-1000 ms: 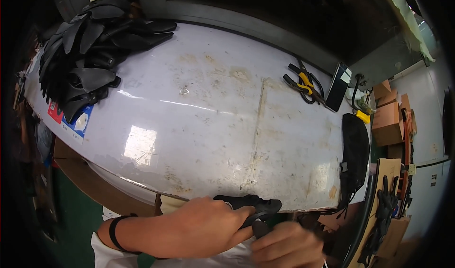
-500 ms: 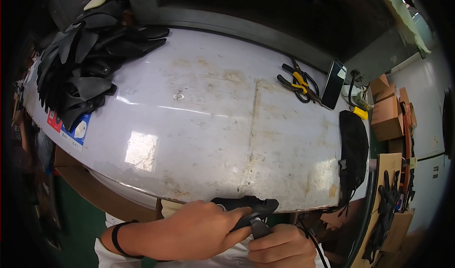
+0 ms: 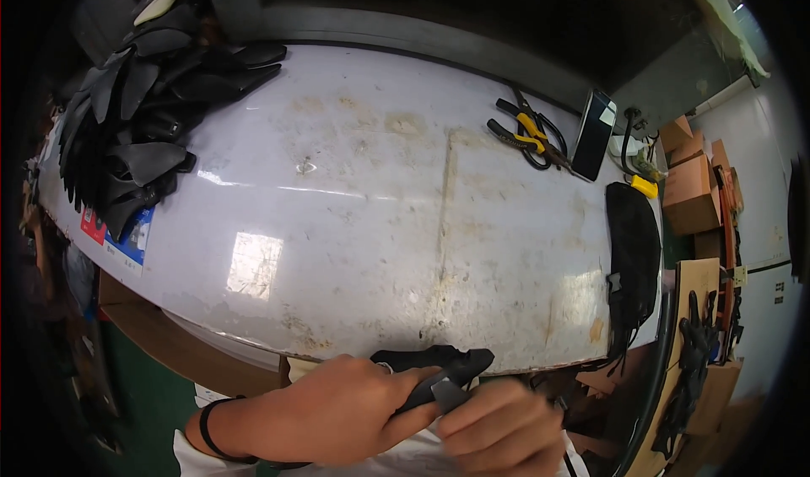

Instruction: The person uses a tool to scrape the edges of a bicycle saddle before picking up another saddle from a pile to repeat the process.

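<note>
Just off the table's near edge, my left hand (image 3: 354,409) is closed on a black moulded piece (image 3: 472,364), curved and smooth, whose far end rests by the edge. The fingers cover its middle. My right hand (image 3: 504,430), blurred by motion, has its fingers curled beside it. From between the two hands sticks a dark grey flat piece (image 3: 450,395), which lies against the black piece. The right fingers close on its near end. Whether it is a separate tool or a flap of the black piece, I cannot tell.
A heap of black leaf-shaped pieces (image 3: 139,131) covers the far left of the white table (image 3: 363,249). Yellow-and-black pliers (image 3: 530,135), scissors (image 3: 553,131) and a phone (image 3: 596,135) lie at the back right. A black pouch (image 3: 633,257) runs along the right edge, near cardboard boxes (image 3: 693,192).
My right hand has shifted slightly and blurred, and the grey piece now shows a broader face. The black piece has turned a little in my left hand. The whole view has moved slightly.
</note>
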Tool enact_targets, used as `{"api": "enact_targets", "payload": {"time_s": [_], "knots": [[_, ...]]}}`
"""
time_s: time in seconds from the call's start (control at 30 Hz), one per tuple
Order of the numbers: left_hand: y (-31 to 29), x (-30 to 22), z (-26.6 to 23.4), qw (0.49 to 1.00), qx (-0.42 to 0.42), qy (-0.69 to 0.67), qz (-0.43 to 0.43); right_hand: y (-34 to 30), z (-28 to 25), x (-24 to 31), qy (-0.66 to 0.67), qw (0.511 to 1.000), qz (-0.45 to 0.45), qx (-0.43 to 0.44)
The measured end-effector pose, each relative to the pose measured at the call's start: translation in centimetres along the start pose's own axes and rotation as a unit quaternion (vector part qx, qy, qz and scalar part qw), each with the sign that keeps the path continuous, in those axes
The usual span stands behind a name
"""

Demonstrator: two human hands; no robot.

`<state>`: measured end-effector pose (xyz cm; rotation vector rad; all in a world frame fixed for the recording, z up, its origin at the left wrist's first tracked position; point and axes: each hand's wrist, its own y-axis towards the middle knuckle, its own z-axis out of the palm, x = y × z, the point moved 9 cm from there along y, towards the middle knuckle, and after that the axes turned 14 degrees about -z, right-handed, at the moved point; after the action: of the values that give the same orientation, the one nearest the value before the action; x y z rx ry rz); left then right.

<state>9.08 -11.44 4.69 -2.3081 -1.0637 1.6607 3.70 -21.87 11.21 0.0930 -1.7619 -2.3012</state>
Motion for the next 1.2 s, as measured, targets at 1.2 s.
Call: {"api": "enact_targets", "payload": {"time_s": [1.2], "knots": [[-9.4, 3.6, 3.1, 0.966, -0.157, -0.194, 0.064, -1.3, 3.9, 2.2, 0.096, 0.959, 0.104, 0.246]]}}
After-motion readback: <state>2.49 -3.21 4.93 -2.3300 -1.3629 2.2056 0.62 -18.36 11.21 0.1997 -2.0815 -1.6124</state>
